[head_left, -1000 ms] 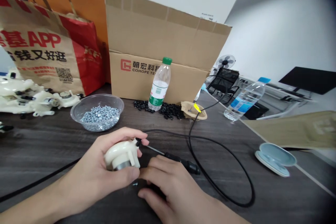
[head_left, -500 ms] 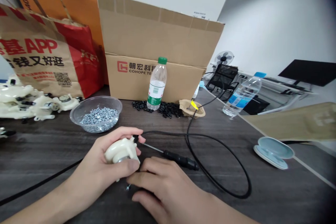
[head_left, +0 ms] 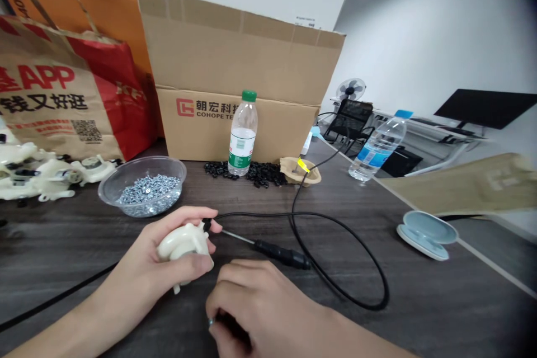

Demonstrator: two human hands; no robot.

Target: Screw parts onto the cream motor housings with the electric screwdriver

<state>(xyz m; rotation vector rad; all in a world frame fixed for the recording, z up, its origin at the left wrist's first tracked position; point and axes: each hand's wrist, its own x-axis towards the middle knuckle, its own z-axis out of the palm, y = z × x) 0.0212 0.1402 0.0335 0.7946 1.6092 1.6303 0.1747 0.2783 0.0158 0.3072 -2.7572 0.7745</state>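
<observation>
My left hand [head_left: 168, 263] is wrapped round a cream plastic part [head_left: 184, 243], its thumb across the front and a small black piece [head_left: 207, 225] at the part's upper right corner. Just right of it, my right hand [head_left: 251, 302] is closed in a pinch over the table, with a small silver screw [head_left: 211, 321] showing at the fingertips. The two hands are apart. Beyond them lies a screwdriver [head_left: 283, 254] with a black handle, its shaft pointing toward my left fingers.
A clear bowl of screws [head_left: 145, 187] stands behind my left hand. Cream parts [head_left: 54, 173] lie at the left. Black pieces [head_left: 266, 175] surround a green-capped bottle [head_left: 243, 137]. A black cable [head_left: 356, 224] loops at the right, near an open case [head_left: 425, 235].
My right hand has drawn back from the cream part and closed on the screw that lay on the table. The whole view has shifted slightly.
</observation>
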